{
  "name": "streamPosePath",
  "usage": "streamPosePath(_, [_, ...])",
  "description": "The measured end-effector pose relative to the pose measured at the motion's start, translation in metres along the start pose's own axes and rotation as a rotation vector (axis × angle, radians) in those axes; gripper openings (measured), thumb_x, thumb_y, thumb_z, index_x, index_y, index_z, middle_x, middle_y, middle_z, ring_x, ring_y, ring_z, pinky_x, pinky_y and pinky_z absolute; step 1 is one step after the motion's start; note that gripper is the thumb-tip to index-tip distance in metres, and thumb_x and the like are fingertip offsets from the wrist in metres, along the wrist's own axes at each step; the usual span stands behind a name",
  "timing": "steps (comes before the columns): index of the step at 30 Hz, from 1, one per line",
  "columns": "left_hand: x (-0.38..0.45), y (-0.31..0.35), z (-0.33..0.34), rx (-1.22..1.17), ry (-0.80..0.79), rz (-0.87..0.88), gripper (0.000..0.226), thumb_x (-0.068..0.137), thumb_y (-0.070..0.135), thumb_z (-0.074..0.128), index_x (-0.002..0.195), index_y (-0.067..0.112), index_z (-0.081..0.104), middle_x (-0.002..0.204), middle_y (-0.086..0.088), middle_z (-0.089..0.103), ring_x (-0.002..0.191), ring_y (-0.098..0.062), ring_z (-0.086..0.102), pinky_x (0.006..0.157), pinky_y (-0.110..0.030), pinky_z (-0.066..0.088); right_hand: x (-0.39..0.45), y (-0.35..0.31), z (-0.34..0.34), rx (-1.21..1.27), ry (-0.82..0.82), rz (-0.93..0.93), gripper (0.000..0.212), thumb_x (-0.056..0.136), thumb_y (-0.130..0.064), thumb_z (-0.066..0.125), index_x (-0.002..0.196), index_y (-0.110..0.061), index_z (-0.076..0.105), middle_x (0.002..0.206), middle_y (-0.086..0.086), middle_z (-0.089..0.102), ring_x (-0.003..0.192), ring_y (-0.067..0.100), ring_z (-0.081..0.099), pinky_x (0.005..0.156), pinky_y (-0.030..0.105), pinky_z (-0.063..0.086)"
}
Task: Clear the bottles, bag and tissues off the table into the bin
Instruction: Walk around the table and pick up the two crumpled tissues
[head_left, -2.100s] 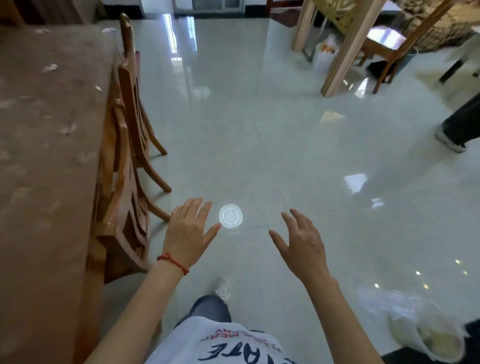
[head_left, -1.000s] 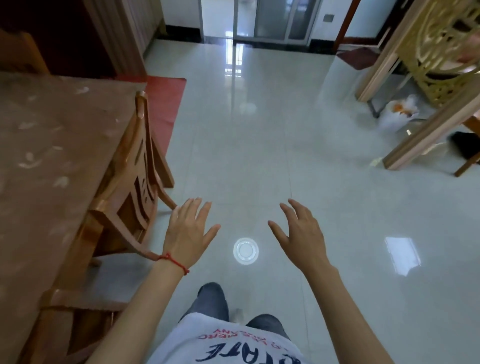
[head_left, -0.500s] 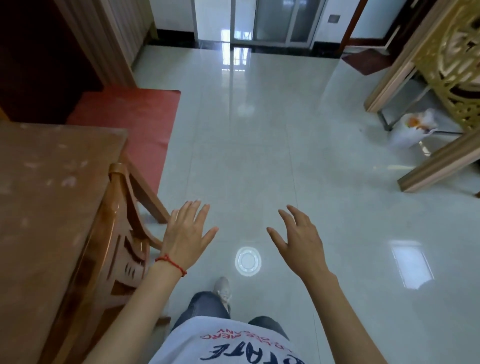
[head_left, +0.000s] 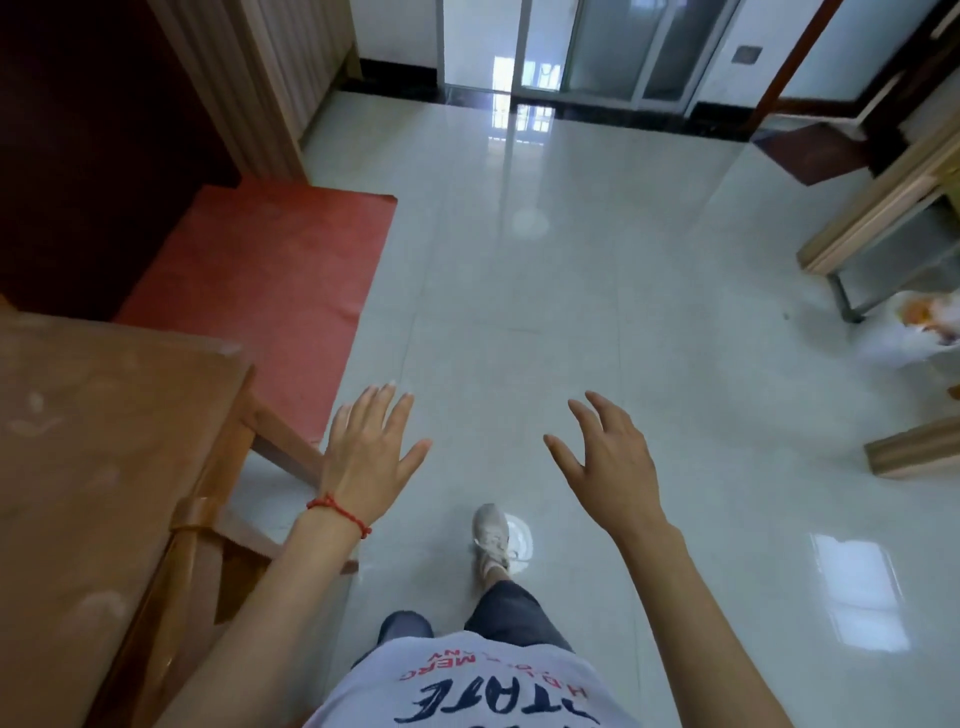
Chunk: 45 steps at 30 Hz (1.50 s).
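My left hand, with a red string at the wrist, is held out over the pale tiled floor, fingers spread and holding nothing. My right hand hovers beside it, also spread and holding nothing. The brown wooden table fills the lower left, its visible top bearing only pale smudges. A blurred white bag with orange inside lies on the floor at the far right. No bottles, tissues or bin are in view.
A wooden chair is tucked against the table's right side. A red mat lies beyond it. Wooden furniture legs stand at the right. Glass doors close the far end. My foot steps on the floor.
I have walked forward along the table: its far corner and the red mat have come closer, and the floor bag slid toward the right edge. Both hands stay spread and unladen.
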<state>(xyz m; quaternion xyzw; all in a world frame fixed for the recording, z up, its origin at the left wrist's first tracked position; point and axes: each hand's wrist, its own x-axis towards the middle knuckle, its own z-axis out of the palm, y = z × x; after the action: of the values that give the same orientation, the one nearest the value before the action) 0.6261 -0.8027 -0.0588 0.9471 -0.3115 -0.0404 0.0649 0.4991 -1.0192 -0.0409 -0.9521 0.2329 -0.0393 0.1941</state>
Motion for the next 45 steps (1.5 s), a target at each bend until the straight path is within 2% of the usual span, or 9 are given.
streamPosePath(9, [0.133,-0.011,-0.021,0.01,0.087,-0.13,0.058,0.08,0.045,0.036,0.112,0.004,0.063,0.118,-0.02,0.063,0.107,-0.037,0.061,0.085,-0.056,0.048,0.169,-0.007,-0.013,-0.025,-0.014,-0.188,0.047,0.087,-0.037,0.059,0.121,-0.004,0.055,0.132,0.019,0.052,0.122,0.035,0.048,0.095,0.047,0.042])
streamPosePath(15, [0.186,-0.031,-0.031,0.003,0.094,-0.222,0.06,0.083,0.047,0.034,0.119,0.005,0.059,0.123,-0.019,0.06,0.114,-0.037,0.057,0.09,-0.056,0.045,0.251,-0.029,-0.013,-0.03,-0.073,-0.265,0.05,0.089,-0.039,0.055,0.127,-0.006,0.051,0.138,0.017,0.047,0.127,0.035,0.043,0.101,0.047,0.037])
streamPosePath(21, [0.245,-0.078,-0.032,-0.006,0.073,-0.289,0.059,0.081,0.047,0.036,0.117,0.006,0.06,0.122,-0.019,0.061,0.111,-0.036,0.059,0.087,-0.055,0.047,0.333,-0.069,0.005,-0.034,-0.12,-0.344,0.052,0.09,-0.041,0.052,0.129,-0.007,0.049,0.141,0.015,0.043,0.13,0.033,0.038,0.104,0.045,0.033])
streamPosePath(26, [0.293,-0.128,-0.035,-0.043,0.082,-0.369,0.059,0.082,0.048,0.036,0.121,0.008,0.055,0.123,-0.019,0.06,0.113,-0.036,0.058,0.089,-0.056,0.045,0.404,-0.112,0.024,-0.06,-0.135,-0.413,0.055,0.09,-0.048,0.045,0.126,-0.007,0.051,0.139,0.015,0.047,0.127,0.034,0.043,0.1,0.046,0.038])
streamPosePath(30, [0.322,-0.169,-0.044,-0.046,0.072,-0.434,0.068,0.092,0.056,0.015,0.122,0.008,0.054,0.123,-0.019,0.06,0.113,-0.035,0.058,0.088,-0.055,0.046,0.453,-0.147,0.036,-0.073,-0.137,-0.467,0.065,0.085,-0.055,0.03,0.122,-0.007,0.055,0.134,0.016,0.052,0.122,0.035,0.049,0.095,0.047,0.043])
streamPosePath(35, [0.351,-0.208,-0.056,-0.089,0.096,-0.507,0.063,0.083,0.049,0.035,0.124,0.005,0.055,0.125,-0.021,0.058,0.116,-0.039,0.055,0.092,-0.058,0.043,0.503,-0.187,0.048,-0.084,-0.161,-0.533,0.061,0.086,-0.053,0.035,0.119,-0.006,0.057,0.13,0.017,0.055,0.118,0.036,0.052,0.093,0.048,0.045])
streamPosePath(38, [0.358,-0.224,-0.065,-0.103,0.126,-0.572,0.064,0.083,0.047,0.035,0.126,0.004,0.053,0.128,-0.022,0.056,0.119,-0.039,0.051,0.096,-0.058,0.043,0.526,-0.21,0.056,-0.076,-0.194,-0.583,0.06,0.087,-0.052,0.039,0.123,-0.007,0.055,0.134,0.016,0.052,0.123,0.035,0.048,0.096,0.047,0.042])
streamPosePath(42, [0.365,-0.245,-0.07,-0.093,0.146,-0.699,0.065,0.084,0.049,0.034,0.129,0.006,0.05,0.131,-0.02,0.054,0.122,-0.038,0.049,0.099,-0.054,0.039,0.558,-0.246,0.07,-0.076,-0.243,-0.701,0.063,0.086,-0.055,0.033,0.124,-0.008,0.054,0.134,0.014,0.051,0.124,0.033,0.048,0.099,0.045,0.04])
streamPosePath(45, [0.368,-0.262,-0.07,-0.085,0.145,-0.813,0.065,0.084,0.05,0.034,0.129,0.006,0.05,0.129,-0.02,0.055,0.121,-0.037,0.051,0.098,-0.052,0.042,0.584,-0.275,0.083,-0.094,-0.301,-0.807,0.054,0.09,-0.048,0.045,0.128,-0.009,0.051,0.139,0.012,0.047,0.127,0.031,0.044,0.103,0.043,0.036])
